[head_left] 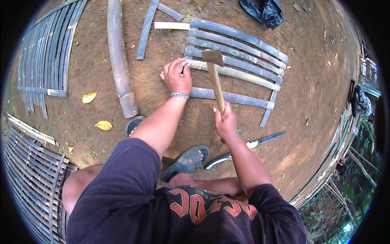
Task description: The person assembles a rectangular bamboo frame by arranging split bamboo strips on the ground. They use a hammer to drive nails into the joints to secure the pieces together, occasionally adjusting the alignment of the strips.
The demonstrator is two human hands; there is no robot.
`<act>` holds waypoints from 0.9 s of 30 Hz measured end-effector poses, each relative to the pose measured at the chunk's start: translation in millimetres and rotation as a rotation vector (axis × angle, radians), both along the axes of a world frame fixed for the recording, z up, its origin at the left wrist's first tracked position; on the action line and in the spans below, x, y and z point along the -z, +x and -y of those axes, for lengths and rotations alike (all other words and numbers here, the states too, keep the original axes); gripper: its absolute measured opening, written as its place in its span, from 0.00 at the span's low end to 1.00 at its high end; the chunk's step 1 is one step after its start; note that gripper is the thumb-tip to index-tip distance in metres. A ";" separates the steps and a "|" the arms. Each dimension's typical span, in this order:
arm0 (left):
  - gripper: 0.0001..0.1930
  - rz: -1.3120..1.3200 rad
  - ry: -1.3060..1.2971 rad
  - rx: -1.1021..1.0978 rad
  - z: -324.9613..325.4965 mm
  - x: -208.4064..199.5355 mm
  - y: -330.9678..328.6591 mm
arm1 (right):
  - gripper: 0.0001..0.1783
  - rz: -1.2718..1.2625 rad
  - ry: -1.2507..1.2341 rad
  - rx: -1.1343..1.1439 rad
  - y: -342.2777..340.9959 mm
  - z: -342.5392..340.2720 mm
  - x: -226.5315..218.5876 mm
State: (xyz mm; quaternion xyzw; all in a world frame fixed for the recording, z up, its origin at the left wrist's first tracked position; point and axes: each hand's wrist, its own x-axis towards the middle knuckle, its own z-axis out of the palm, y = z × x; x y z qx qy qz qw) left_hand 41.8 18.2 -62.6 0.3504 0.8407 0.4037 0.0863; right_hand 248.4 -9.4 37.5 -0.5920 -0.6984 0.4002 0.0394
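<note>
My right hand [226, 122] grips the wooden handle of a hammer [217, 86], whose broad brown metal head is raised over a bamboo slat frame [237, 44]. The frame lies on the ground, its slats running side by side over crosspieces. My left hand [177, 77], wearing a chain bracelet [179, 95], is at the left end of a paler bamboo slat [239, 76]. Its fingers are curled together in a pinch; what is between them, if anything, is too small to make out. The hammer head is apart from my left hand, to its right.
A folding saw [252, 145] lies by my sandalled foot [189, 162]. Left of the frame are a thick bamboo pole [120, 61] and loose strips [147, 30]. Other slat panels [46, 49] lie along the left side. A black plastic bag [264, 12] is at the far side.
</note>
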 end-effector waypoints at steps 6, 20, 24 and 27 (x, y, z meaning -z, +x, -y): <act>0.05 0.032 0.030 0.006 0.7 -0.9 -1.4 | 0.22 0.004 -0.013 -0.029 -9.3 6.7 -6.4; 0.06 0.025 0.013 -0.003 -2.0 -3.5 -0.4 | 0.22 -0.048 0.086 -0.058 -18.2 14.2 -7.8; 0.06 0.024 0.023 -0.011 -1.0 -1.9 -1.1 | 0.23 0.109 0.006 -0.114 -16.1 5.5 -5.6; 0.06 0.006 0.014 -0.015 -1.0 -3.1 -0.2 | 0.25 0.074 0.059 -0.101 -9.4 6.1 -2.8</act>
